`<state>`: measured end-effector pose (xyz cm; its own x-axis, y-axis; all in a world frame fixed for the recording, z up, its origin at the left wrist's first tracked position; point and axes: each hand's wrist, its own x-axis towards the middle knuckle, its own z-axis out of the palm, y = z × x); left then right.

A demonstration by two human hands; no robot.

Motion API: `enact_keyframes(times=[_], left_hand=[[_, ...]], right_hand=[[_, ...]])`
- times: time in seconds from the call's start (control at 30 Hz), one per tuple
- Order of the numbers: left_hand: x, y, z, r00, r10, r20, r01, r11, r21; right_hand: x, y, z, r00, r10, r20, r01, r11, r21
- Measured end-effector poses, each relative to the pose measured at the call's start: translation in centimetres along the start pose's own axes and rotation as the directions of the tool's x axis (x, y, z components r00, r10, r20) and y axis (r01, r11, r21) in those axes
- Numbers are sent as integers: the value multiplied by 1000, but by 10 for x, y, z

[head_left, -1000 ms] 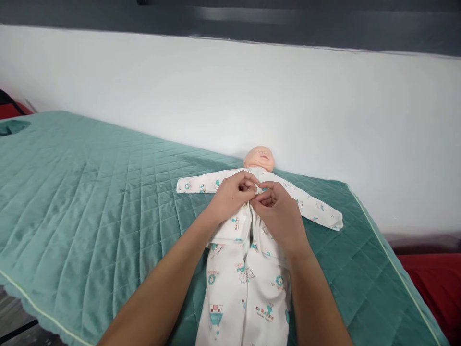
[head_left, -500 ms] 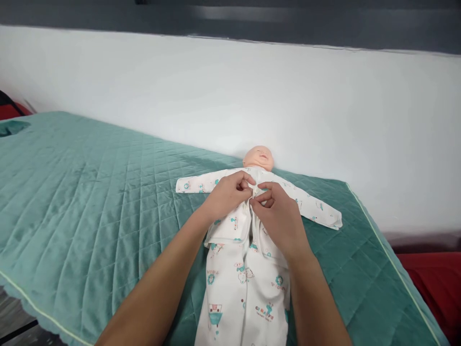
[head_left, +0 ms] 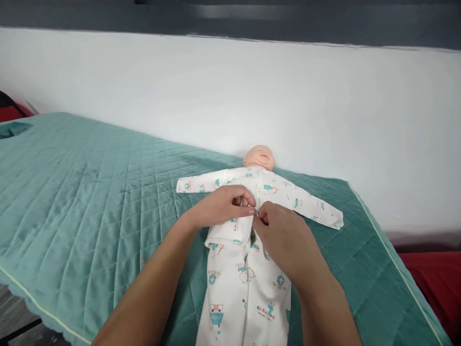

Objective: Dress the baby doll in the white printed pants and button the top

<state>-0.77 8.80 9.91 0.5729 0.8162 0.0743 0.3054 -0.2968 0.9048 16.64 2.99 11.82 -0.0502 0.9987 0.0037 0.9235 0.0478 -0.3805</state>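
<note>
A baby doll (head_left: 258,157) lies on its back, dressed in a white printed jacket (head_left: 275,187) and matching white pants (head_left: 230,298). Both jacket sleeves stretch out sideways. At the middle of the chest, my left hand (head_left: 230,204) pinches the jacket's front edge between thumb and fingers. Facing it, my right hand (head_left: 283,228) pinches the opposite front edge, the fingertips of both hands nearly touching. The front edges meet above my hands and part below them. Whatever fastener lies between my fingertips is hidden.
A green quilted cover (head_left: 108,206) with a pale piped edge lies beneath the doll. Behind the head rises a white wall (head_left: 230,91) with a dark band on top. Red material (head_left: 432,278) shows at the right, and a dark bar at lower left.
Both hands have moved down the jacket front, from the upper chest to mid-chest. The upper front edges now show closed together. The doll stays in place.
</note>
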Motion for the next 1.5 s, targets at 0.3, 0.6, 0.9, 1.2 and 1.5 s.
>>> enact_keyframes(times=[0.3,0.6,0.9,1.2,1.5], left_hand=[[0,-3,-3,1000,4,17,-4,1000,-31],[-1,-3,-2,994,54,98,-37,985,-169],[-1,-5,-4,995,25,93,0,965,-263],[1,-5,-2,997,25,79,1,949,-315],[3,-8,0,999,-15,50,29,950,-312]], right_hand=[[14,22,-9,986,-37,164,-50,866,497],[20,29,-3,972,-162,170,-40,598,800],[20,27,-4,971,-153,185,-56,604,795],[22,32,1,968,-154,196,-65,605,793],[22,29,1,968,-133,211,-97,579,809]])
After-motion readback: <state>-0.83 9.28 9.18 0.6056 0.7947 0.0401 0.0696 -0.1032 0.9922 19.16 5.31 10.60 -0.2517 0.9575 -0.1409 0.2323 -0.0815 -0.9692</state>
